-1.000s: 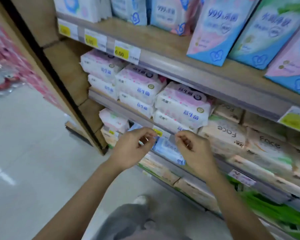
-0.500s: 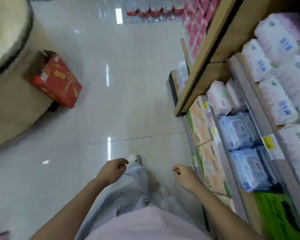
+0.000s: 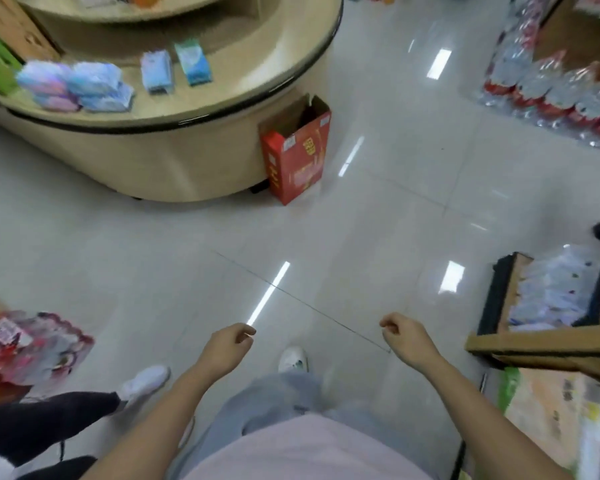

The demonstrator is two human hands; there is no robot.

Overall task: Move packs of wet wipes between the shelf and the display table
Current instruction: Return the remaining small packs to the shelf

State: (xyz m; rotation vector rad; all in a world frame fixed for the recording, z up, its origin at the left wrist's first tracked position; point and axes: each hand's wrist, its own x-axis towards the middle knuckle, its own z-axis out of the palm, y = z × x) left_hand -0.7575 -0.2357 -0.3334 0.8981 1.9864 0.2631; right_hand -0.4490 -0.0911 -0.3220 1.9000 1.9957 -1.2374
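Observation:
The round beige display table (image 3: 187, 123) fills the upper left. On its lower tier lie several blue and purple wet wipe packs (image 3: 75, 86), with two more blue packs (image 3: 156, 72) beside them. The shelf (image 3: 537, 342) edges in at the right, holding pale packs (image 3: 561, 292). My left hand (image 3: 227, 344) and my right hand (image 3: 404, 336) hang over the floor in front of me. Both have loosely curled fingers and hold nothing. Both are far from the table and apart from the shelf.
An open red carton (image 3: 297, 154) stands on the floor against the table's right side. Shrink-wrapped bottles (image 3: 551, 88) are stacked at the top right. Another person's dark trouser leg and white shoe (image 3: 146, 379) stand at the lower left, near red packets (image 3: 25, 344).
My hands came away from the shelf's blue packs holding nothing and dropped low. The view swung left from the shelf toward the aisle and the display table.

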